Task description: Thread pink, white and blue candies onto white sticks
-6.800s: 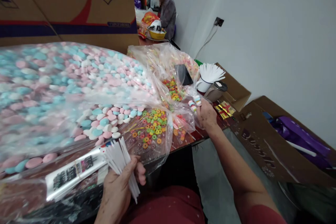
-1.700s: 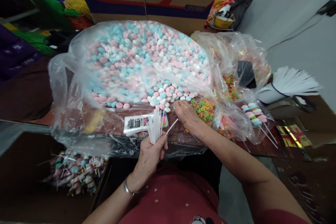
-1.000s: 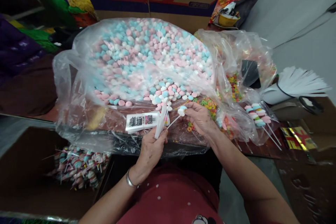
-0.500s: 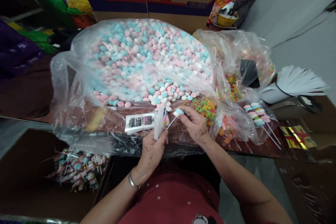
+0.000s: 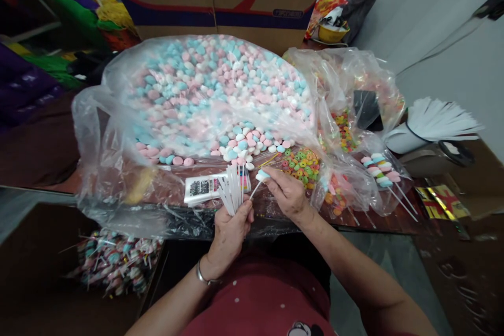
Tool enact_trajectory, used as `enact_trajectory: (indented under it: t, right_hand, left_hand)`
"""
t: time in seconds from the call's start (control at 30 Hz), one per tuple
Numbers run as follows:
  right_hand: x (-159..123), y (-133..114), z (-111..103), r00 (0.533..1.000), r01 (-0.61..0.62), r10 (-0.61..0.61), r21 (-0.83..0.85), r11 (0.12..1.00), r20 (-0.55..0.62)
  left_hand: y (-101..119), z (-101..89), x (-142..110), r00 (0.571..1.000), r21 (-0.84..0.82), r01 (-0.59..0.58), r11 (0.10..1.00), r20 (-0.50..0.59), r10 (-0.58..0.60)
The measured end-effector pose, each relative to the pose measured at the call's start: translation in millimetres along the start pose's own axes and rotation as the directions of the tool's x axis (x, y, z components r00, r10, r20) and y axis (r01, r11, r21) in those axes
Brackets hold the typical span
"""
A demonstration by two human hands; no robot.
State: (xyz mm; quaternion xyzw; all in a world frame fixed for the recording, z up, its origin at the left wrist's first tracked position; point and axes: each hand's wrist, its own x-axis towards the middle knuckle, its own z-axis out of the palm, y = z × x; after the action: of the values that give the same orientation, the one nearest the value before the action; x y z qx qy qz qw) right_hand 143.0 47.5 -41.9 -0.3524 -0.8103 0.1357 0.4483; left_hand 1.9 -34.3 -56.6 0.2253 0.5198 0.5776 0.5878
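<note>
My left hand (image 5: pixel 232 223) is closed round a bundle of white sticks (image 5: pixel 232 191) that fan out upward. One stick leans out to the right from its fingertips, and a blue and white marshmallow (image 5: pixel 262 174) sits on its upper end. My right hand (image 5: pixel 289 194) pinches that marshmallow between thumb and fingers. Behind both hands lies a large clear bag of marshmallows (image 5: pixel 220 79), pink, blue and white, with loose ones spilling from its mouth. A stack of printed plastic sleeves (image 5: pixel 202 187) lies just left of the sticks.
Ring-shaped gummies (image 5: pixel 301 164) lie right of centre. Finished marshmallow skewers (image 5: pixel 381 170) rest farther right, near a container of white strips (image 5: pixel 433 123). A cardboard box (image 5: pixel 39 268) with many wrapped skewers (image 5: pixel 118 260) stands lower left. A big carton (image 5: pixel 220 0) stands behind the bag.
The white sticks in my left hand have spread from a tight bundle into a fan. My right hand has shifted slightly left with the marshmallow. The whole view has moved a little.
</note>
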Motion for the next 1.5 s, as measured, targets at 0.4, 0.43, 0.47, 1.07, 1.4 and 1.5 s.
enact_trajectory:
  t: [0.4, 0.43, 0.47, 1.07, 1.4, 1.5]
  right_hand:
    - [-8.2, -10.7, 8.1, 0.988, 0.149, -0.142, -0.132, 0.980, 0.065]
    - [-8.1, -11.7, 8.8, 0.987, 0.156, -0.147, -0.134, 0.979, 0.071]
    - [-8.2, -13.1, 9.7, 0.985, 0.165, -0.155, -0.133, 0.977, 0.080]
    - [58.0, 54.7, -42.7, 0.824, -0.079, 0.454, -0.726, 0.684, 0.338]
    - [68.5, 54.9, -34.0, 0.784, -0.069, 0.449, -0.658, 0.750, 0.429]
    - [72.6, 53.1, -29.8, 0.749, -0.067, 0.459, -0.634, 0.770, 0.479]
  left_hand:
    - [-13.4, -9.2, -0.3, 0.997, 0.220, -0.063, 0.974, -0.029, 0.071]
    - [-12.6, -9.0, -0.2, 0.997, 0.224, -0.063, 0.973, -0.024, 0.071]
    - [-11.7, -8.4, -0.1, 0.998, 0.221, -0.060, 0.973, -0.017, 0.065]
    - [7.8, 5.5, 1.8, 0.996, 0.040, 0.078, 0.996, -0.057, -0.075]
    - [-1.4, -4.0, 3.1, 0.998, 0.100, 0.063, 0.993, -0.017, -0.062]
    - [-1.4, -3.9, 3.4, 0.998, 0.100, 0.064, 0.993, -0.021, -0.062]
